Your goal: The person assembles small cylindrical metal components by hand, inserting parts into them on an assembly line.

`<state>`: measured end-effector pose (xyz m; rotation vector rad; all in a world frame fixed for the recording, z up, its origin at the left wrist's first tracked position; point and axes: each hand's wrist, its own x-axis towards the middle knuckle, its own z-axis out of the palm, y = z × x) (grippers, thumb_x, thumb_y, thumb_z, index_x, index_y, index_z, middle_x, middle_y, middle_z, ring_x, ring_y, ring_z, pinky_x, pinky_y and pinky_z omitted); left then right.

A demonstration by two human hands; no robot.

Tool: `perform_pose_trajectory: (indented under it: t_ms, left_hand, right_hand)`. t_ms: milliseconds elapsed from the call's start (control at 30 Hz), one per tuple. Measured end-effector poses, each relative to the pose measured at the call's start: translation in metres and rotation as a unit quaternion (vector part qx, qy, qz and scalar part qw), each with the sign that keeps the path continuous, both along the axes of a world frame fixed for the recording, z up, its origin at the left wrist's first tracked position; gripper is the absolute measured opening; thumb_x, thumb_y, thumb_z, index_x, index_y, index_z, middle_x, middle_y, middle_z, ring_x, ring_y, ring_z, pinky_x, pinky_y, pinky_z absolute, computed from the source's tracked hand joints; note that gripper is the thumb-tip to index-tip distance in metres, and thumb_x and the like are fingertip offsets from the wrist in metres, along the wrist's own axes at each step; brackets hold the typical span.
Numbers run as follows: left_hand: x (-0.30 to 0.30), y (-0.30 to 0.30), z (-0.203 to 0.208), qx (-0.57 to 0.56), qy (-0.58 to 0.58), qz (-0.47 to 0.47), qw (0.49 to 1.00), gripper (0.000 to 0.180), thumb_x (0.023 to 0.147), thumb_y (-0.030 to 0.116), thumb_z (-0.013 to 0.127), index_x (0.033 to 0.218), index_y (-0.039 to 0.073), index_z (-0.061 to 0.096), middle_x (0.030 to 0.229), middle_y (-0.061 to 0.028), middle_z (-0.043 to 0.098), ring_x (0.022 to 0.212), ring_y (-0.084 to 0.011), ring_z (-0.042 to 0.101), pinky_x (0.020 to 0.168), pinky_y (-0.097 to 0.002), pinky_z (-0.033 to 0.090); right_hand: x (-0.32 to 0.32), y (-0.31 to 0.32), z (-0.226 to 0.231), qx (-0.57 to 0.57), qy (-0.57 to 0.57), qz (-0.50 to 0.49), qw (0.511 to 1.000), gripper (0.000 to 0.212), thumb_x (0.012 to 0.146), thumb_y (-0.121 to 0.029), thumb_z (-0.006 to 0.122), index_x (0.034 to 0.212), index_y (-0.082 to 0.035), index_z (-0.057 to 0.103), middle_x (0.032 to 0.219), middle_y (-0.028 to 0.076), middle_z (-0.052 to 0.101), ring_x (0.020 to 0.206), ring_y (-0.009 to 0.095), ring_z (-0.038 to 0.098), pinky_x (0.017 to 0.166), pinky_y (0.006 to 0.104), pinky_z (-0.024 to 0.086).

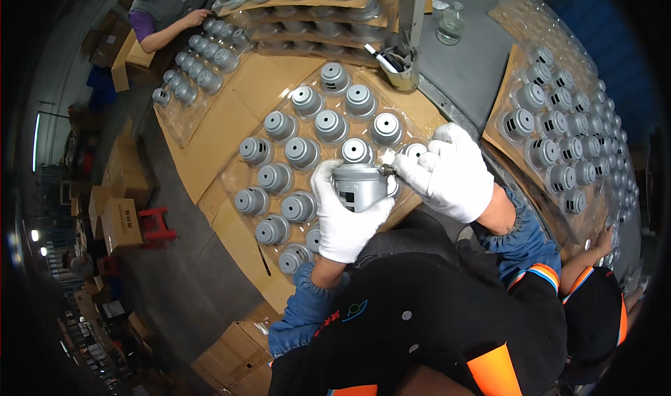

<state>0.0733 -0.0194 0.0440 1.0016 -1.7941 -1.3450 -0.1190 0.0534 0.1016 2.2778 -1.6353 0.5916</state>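
My left hand (347,229), in a white glove, is wrapped round a silver cup-shaped metal housing (359,190) with a dark label on its side. A small dark metal fitting (387,170) sticks out from the right of its upper part. Also gloved, my right hand (453,178) has its fingers curled in beside that fitting. Whatever its fingertips pinch is hidden. Beneath and beyond my hands, several similar silver housings (300,153) stand in a clear plastic tray (228,178), each with a dark hole in its top.
Stacked trays of housings (307,27) rise at the far side. Beside them are a pen cup (403,80) and a clear glass bottle (451,27). More housings (556,125) fill a tray at right. A co-worker's arm (178,29) is far left; another person's hand (605,241) is right.
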Motion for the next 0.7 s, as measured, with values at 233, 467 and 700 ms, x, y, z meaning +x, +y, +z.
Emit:
perform_pose_trajectory:
  t_ms: [233,467,700]
  left_hand:
    - [0.005,-0.001,-0.006,-0.115,-0.058,-0.004,0.992,0.088,0.058,0.013,0.083,0.129,0.003,0.033,0.116,-0.0143,0.046,0.105,-0.0230,0.050,0.091,-0.0360,0.043]
    - [0.002,0.000,0.008,-0.187,-0.085,-0.002,0.979,0.085,0.055,0.017,0.084,0.124,0.001,0.037,0.117,-0.0159,0.042,0.109,-0.0291,0.047,0.094,-0.0393,0.041]
    - [0.001,0.003,0.009,-0.196,-0.097,-0.015,0.976,0.084,0.055,0.017,0.084,0.123,0.000,0.038,0.116,-0.0161,0.041,0.107,-0.0305,0.048,0.092,-0.0390,0.042]
  right_hand:
    - [0.005,0.003,0.005,0.003,0.059,0.021,0.998,0.040,0.065,-0.020,0.059,0.100,-0.001,0.059,0.065,0.000,0.049,0.061,0.017,0.051,0.069,0.0345,0.039]
    - [0.003,0.010,0.009,0.008,0.090,0.020,0.996,0.041,0.064,-0.020,0.058,0.099,0.001,0.059,0.063,0.000,0.047,0.060,0.017,0.050,0.067,0.0346,0.039]
    - [-0.001,0.018,0.009,0.003,0.077,0.023,0.997,0.046,0.060,-0.021,0.057,0.100,0.002,0.058,0.064,0.001,0.046,0.059,0.018,0.049,0.065,0.0353,0.038]
